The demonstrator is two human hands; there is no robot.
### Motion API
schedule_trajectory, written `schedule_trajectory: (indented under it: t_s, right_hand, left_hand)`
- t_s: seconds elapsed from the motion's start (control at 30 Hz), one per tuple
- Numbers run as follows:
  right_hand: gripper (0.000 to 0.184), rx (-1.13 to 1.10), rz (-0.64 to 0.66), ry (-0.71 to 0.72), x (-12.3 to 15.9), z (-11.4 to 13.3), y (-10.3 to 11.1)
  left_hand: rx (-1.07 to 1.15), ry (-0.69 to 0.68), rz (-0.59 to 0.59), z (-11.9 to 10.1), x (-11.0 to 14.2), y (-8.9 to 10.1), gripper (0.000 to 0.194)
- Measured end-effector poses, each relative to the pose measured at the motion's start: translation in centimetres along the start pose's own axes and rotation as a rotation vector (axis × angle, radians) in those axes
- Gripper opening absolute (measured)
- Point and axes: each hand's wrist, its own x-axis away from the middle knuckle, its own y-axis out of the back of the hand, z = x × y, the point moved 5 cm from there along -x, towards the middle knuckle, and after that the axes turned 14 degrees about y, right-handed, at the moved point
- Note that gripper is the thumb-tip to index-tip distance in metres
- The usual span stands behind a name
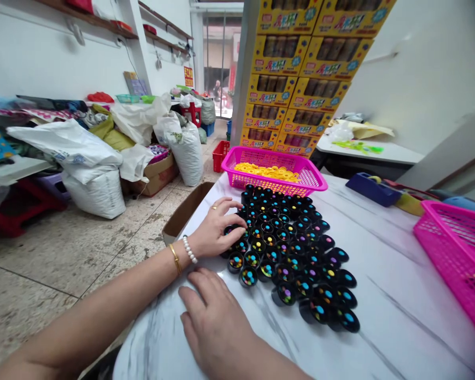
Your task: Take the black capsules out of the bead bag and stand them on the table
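Several small black cups with coloured beads inside (296,253) stand packed together on the white marble table (383,295). My left hand (217,229), wearing a ring, a gold bangle and a pearl bracelet, rests at the left edge of the group. Its fingers curl around one black cup (231,231) at the edge of the group. My right hand (216,322) lies flat on the table just in front of the cups, fingers stretched out, holding nothing.
A pink basket with yellow rings (273,171) stands behind the cups. Another pink basket (459,253) sits at the right. A cardboard box (184,214) is off the table's left edge. Stacked yellow cartons (301,74) and white sacks (91,169) stand beyond.
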Motion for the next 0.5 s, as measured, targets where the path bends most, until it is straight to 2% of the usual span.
schedule_trajectory:
  t_s: [0.17,0.3,0.4,0.5]
  right_hand:
    - [0.031,-0.026,-0.008,0.011,-0.2,0.0,0.7]
    - [0.031,-0.073,-0.027,0.018,-0.3,-0.2,1.1]
    - [0.029,-0.089,-0.055,0.079,-0.2,0.1,1.3]
    - [0.028,-0.070,-0.045,0.125,0.0,0.1,1.1]
  left_hand:
    - [0.099,0.030,0.005,0.3,-0.2,0.6,0.023]
    - [0.213,0.129,-0.037,0.0,0.8,2.6,0.027]
    - [0.248,0.204,-0.067,-0.8,3.6,4.9,0.024]
    - [0.161,0.288,-0.100,-1.5,8.4,7.5,0.018]
